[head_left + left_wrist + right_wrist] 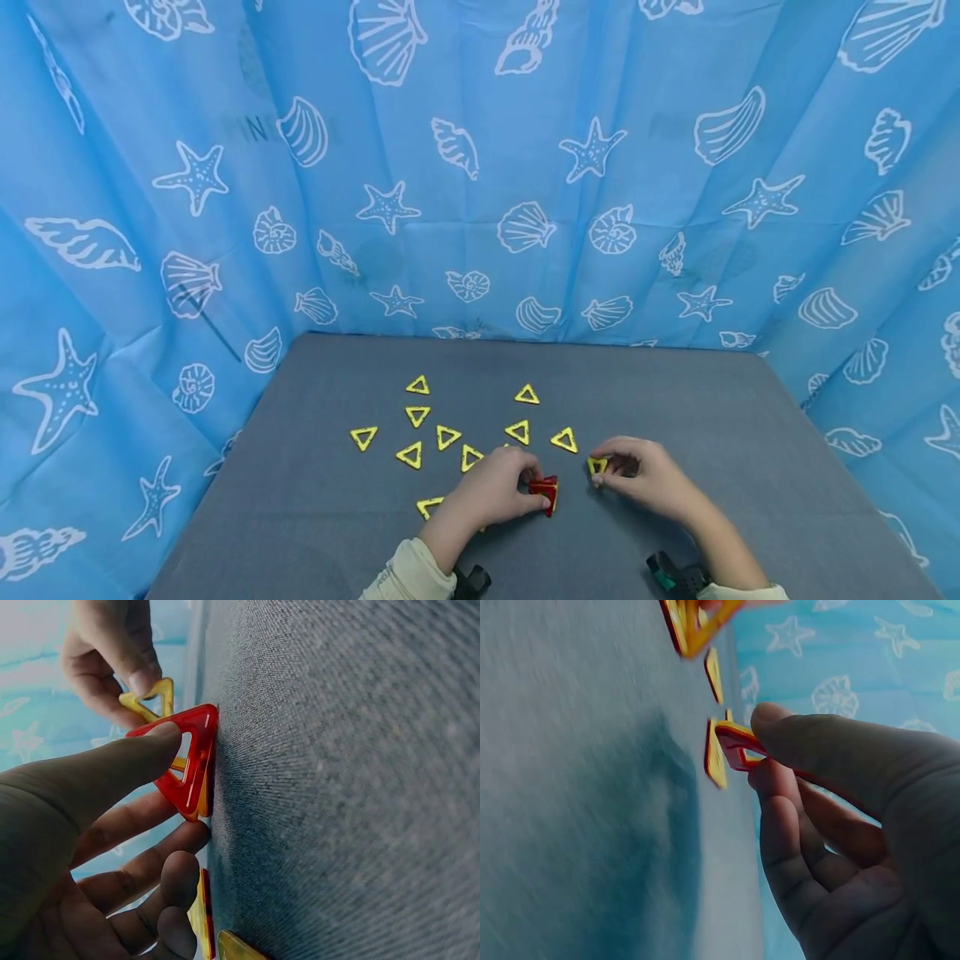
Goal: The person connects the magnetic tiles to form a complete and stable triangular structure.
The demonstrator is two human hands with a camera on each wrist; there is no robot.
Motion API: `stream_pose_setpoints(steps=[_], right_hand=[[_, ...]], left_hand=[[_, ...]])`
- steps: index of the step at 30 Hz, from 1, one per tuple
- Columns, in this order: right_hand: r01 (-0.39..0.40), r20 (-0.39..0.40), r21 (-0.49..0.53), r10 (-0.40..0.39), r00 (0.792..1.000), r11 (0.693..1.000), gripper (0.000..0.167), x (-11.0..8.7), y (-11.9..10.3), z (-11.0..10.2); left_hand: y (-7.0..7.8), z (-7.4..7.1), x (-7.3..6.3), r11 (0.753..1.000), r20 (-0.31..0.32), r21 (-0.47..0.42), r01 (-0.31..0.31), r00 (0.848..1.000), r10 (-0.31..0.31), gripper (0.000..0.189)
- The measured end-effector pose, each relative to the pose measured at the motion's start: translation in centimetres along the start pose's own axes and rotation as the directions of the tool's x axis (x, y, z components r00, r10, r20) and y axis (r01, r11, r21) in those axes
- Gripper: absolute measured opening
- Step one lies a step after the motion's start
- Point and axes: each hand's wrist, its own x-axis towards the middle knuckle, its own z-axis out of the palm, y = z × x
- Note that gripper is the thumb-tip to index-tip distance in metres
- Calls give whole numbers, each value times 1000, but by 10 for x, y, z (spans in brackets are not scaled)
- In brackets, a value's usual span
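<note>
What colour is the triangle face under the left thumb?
That triangle face is red, showing best in the left wrist view.

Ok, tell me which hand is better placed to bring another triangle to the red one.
Likely the right hand: it pinches a yellow triangle, while the left hand is occupied holding the red triangle.
</note>
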Motion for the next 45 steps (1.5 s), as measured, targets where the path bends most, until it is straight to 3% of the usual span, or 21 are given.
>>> stream_pose_setpoints(steps=[5,16,34,45], right_hand=[[37,36,58,-39,999,998,24,-2,-5,13],[25,124,155,-44,991,988,26,0,-11,32],[79,77,161,-93,993,984,27,11,-15,45],[142,84,154,-156,984,978,15,18,-16,49]], left_hand=[[-1,0,-1,1000,-7,-9,1,1000,-1,19],[-3,2,1,999,-19,-23,-44,999,43,14],[-5,0,1,995,-7,-82,-64,998,63,10],[-7,-2,1,992,4,-97,-78,997,78,9]])
